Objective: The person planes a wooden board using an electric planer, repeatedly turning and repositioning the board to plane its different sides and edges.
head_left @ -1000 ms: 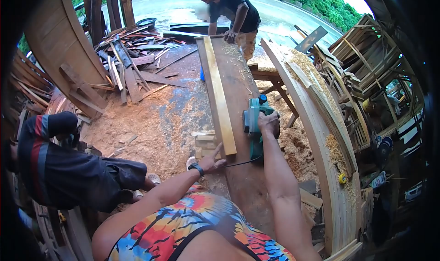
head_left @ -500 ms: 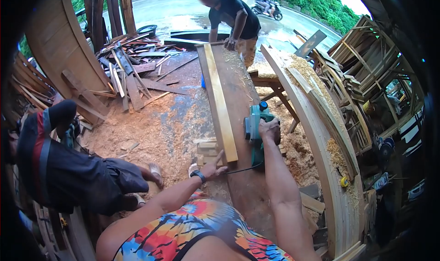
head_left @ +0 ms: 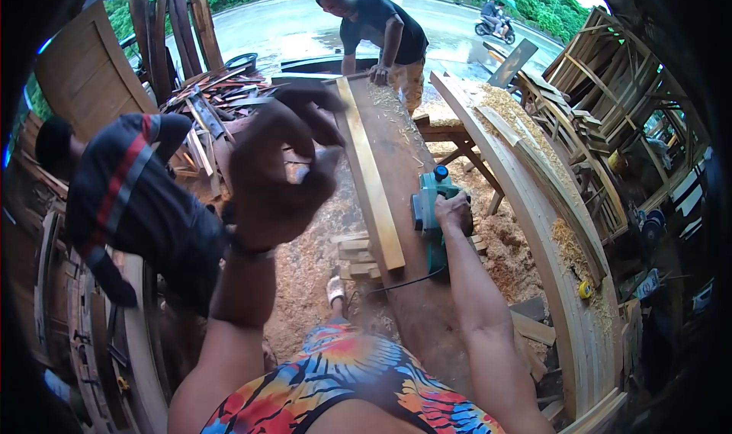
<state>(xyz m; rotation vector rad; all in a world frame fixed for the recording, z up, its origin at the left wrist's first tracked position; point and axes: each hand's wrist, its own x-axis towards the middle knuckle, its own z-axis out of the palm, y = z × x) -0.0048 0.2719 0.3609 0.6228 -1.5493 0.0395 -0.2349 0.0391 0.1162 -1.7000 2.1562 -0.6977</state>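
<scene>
My right hand (head_left: 455, 210) is wrapped around the handle of a green electric hand planer (head_left: 431, 217), which rests on the brown workbench board (head_left: 415, 281). A dark cord runs leftward from the planer. Left of it, a long pale wooden beam (head_left: 374, 182) lies lengthwise on the bench. My left hand (head_left: 278, 167) is raised close to the camera, slightly blurred, its fingers curved and apart with nothing visible between them. It is clear of the beam and hides part of the floor and the scrap pile behind it.
A person (head_left: 385, 33) leans on the bench's far end. Another person (head_left: 141, 182) bends at the left. Long planks (head_left: 549, 281) with shavings and a yellow tape measure (head_left: 585, 289) stand right. Small wood blocks (head_left: 357, 255) sit beside the bench; scrap wood (head_left: 210, 106) lies behind.
My left hand has lifted from the beam's near end up toward the camera. My right hand stays on the planer. The person at left has shifted rightward; the motorbike has moved right along the road.
</scene>
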